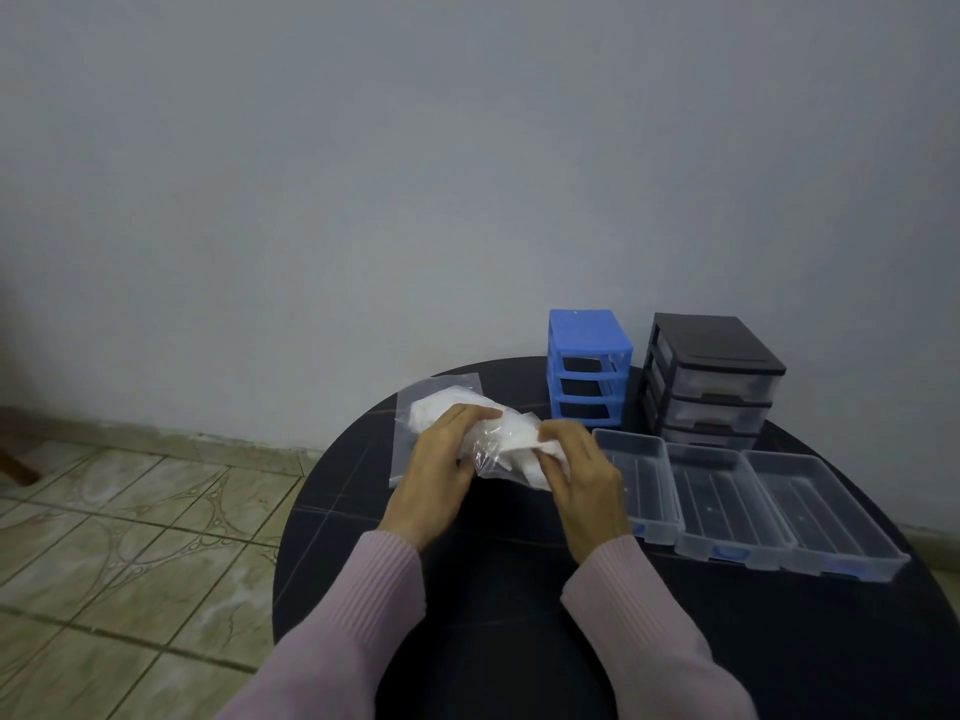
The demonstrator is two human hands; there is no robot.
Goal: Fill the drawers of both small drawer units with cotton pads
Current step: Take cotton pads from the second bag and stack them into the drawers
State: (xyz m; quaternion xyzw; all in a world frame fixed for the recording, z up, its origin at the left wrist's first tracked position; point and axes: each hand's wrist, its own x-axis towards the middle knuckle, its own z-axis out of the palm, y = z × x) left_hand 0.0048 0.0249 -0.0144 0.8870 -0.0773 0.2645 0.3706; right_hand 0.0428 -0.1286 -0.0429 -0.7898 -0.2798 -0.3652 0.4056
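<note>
Two hands meet at the centre of the frame over a round black table. Our left hand grips one end of a clear plastic bag of cotton pads with its fingers curled over the top; our right hand pinches the other end of the same bag, where white pads bulge against the film. A second clear bag, also with white pads inside, lies flat on the table just behind and to the left of the held one, partly hidden by the left hand. At upper right of the table stand the two units: a blue drawer frame with all three of its slots open and dark, and to its right a black drawer unit with its translucent drawers in place. In front of them, at right of the hands, three clear drawers lie side by side, touching, with nothing visible inside. Pink ribbed sleeves cover both forearms. Patterned floor tiles fill the lower left.
</note>
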